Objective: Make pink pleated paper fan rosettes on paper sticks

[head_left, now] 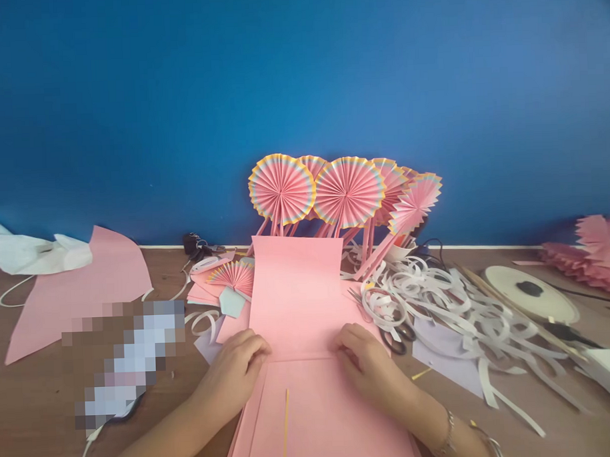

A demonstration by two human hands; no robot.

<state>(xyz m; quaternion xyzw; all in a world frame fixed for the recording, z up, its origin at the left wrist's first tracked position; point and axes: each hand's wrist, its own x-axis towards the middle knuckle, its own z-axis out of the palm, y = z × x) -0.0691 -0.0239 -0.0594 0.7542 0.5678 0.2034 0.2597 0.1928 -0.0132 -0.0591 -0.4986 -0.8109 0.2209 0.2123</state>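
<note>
My left hand (239,361) and right hand (362,360), fingers curled nearly closed, pinching pink paper sheet (297,295) by its edges, pleated rosettes (281,189) at twelve o'clock, white strips (440,297) at three.

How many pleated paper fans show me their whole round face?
2: the left fan and the right fan, side by side beyond the pink sheet. Other fans behind them are partly hidden, so I can't vouch for those.

Blue wall (180,93), paler toward right; whitish strip (500,247) along base; brown tabletop (31,411).
</note>
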